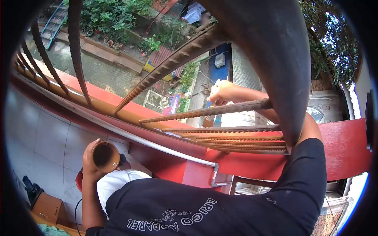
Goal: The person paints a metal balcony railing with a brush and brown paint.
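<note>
The left hand [89, 163] is at 8 o'clock in the view, with the forearm rising from the lower edge. Its fingers are clenched round the wall of a brown container [105, 156], a round open-mouthed vessel held with the mouth tilted toward the camera; the interior is dark. The container lies just above a white cloth [114, 183] and in front of a pale tiled wall [43, 133]. The right hand [222, 91] is at 1 o'clock, close to the centre, with the bare forearm running back toward 4 o'clock into the sleeve of a dark shirt [204, 208]. Its fingers are curled closed directly above a ribbed bar [185, 114], and the thumb reaches down to that bar. A pale patch shows at the fingertips; it cannot be told whether this is a held item. The ribbed bar is the uppermost of a stack of similar bars that converge toward 3 o'clock. A large dark curved bar [275, 59] crosses the view from 12 o'clock to 4 o'clock and hides part of the right arm. A red ledge [342, 145] runs beneath the bars, and a grey pipe [130, 135] follows it toward 6 o'clock. Beyond the bars, at 11 o'clock, a paved yard [90, 69] lies far below.
</note>
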